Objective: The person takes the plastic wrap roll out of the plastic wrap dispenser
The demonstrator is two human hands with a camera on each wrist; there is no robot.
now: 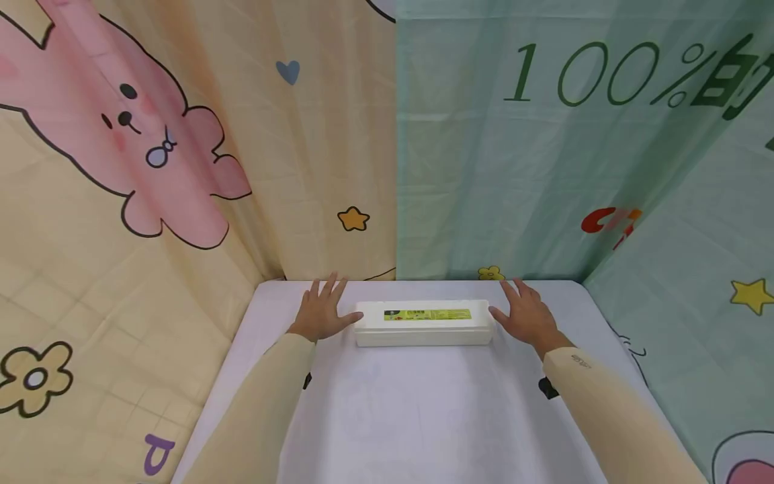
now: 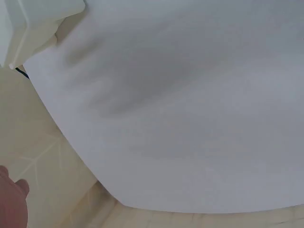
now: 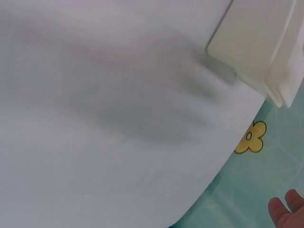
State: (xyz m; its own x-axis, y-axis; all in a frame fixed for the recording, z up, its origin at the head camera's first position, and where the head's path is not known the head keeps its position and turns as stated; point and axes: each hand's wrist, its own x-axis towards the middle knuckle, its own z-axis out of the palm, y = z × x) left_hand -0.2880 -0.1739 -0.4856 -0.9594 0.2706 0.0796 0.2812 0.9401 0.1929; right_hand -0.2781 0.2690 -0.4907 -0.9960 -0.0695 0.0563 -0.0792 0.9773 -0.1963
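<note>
Flanking a long white box (image 1: pixel 423 337), the left hand (image 1: pixel 324 313) and the right hand (image 1: pixel 527 318) stood well apart, fingers extended and spread, neither closed round anything. The box lay on the white-covered table (image 1: pixel 423 417) between the two hands, its long axis running from one toward the other. In the head view each thumb lay at the box end on its own side; whether either touched could not be told, and the wrist views showed only a small part of each hand.

Handling, as judged from appearance: the box seemed stiff, probably plastic, and fairly light unless filled; its contents were hidden. Its smooth surface might have been slightly slippery, and the upper part, set off by a seam facing the wearer, might have shifted if lifted alone. It did not look especially fragile. The soundest hold appeared to be low on the short ends, just inward of the thumbs.

Lettering: a yellow-green label (image 1: pixel 427 314), dark toward the left hand, lay atop the box between the thumbs, its print too small to read. Beyond the right fingertips, the green curtain (image 1: pixel 471 168) bore "100%", followed by what appeared to be 的. Small lettering on the right sleeve (image 1: pixel 611 410), just behind the wrist, was illegible.
</note>
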